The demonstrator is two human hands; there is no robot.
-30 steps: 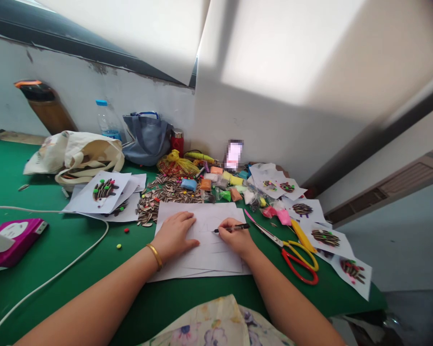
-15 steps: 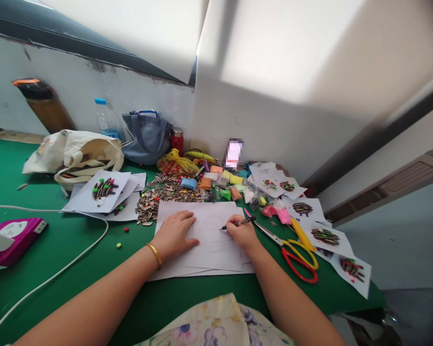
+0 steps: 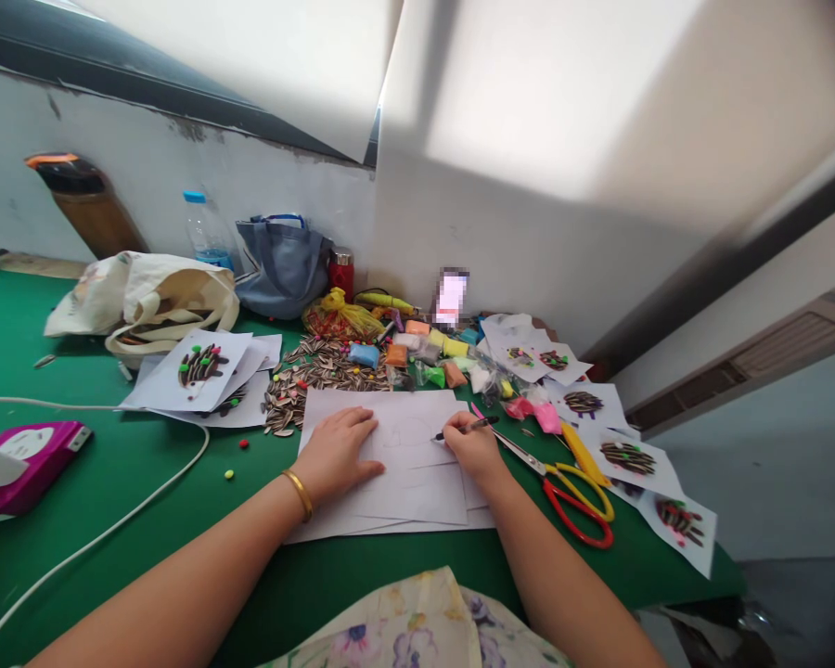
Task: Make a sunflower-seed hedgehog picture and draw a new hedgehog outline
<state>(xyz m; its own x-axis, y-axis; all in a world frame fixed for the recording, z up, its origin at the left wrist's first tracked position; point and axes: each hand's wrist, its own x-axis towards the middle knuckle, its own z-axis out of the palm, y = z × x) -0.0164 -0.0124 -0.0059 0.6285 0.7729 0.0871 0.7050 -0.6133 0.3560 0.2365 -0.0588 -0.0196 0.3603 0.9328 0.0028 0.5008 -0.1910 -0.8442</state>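
White paper sheets lie stacked on the green table in front of me, with faint line drawing on the top one. Flat on the left part of the paper rests my left hand, fingers spread, a gold bangle at the wrist. My right hand is closed around a black pen, its tip at the drawn lines. Scissors with red and yellow handles lie just right of that hand. Striped sunflower seeds are heaped beyond the paper.
Coloured clay packets lie behind the paper. Sheets with seed pictures line the right edge; more lie left. A phone leans on the wall. At left are a cloth bag, a purple box and a white cable.
My right hand and the pen have shifted slightly to the right over the paper. My left hand stays in place.
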